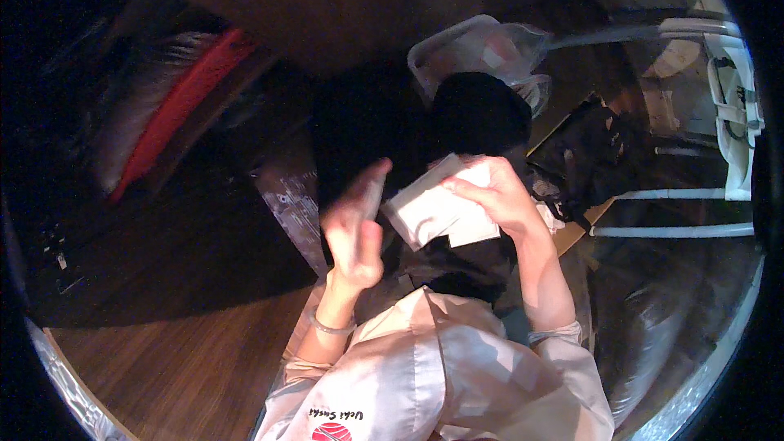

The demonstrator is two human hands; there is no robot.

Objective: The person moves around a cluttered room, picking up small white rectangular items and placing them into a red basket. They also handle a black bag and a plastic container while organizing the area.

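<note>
My right hand (499, 190) grips two flat white rectangular pieces, thumb on top and the other fingers hidden behind them. The left-hand piece (422, 211) is tilted and has a greyish, shiny border like a thin sleeve or packet. Partly under the thumb, the other white piece (474, 229) overlaps it and is washed out by bright light. A short gap to the left, my left hand (355, 233) is raised with the thumb apart from the fingers. Nothing shows in it, though it is blurred. Below both hands are my dark-clothed lap and a light jacket (422, 355).
Beyond my knees lies a white plastic container in a clear bag (481, 49). A black bag (576, 159) and cardboard (585, 229) are at right, near white tubular legs (674, 231). At left are a red-edged item (177, 116) and wood-grain flooring (184, 367).
</note>
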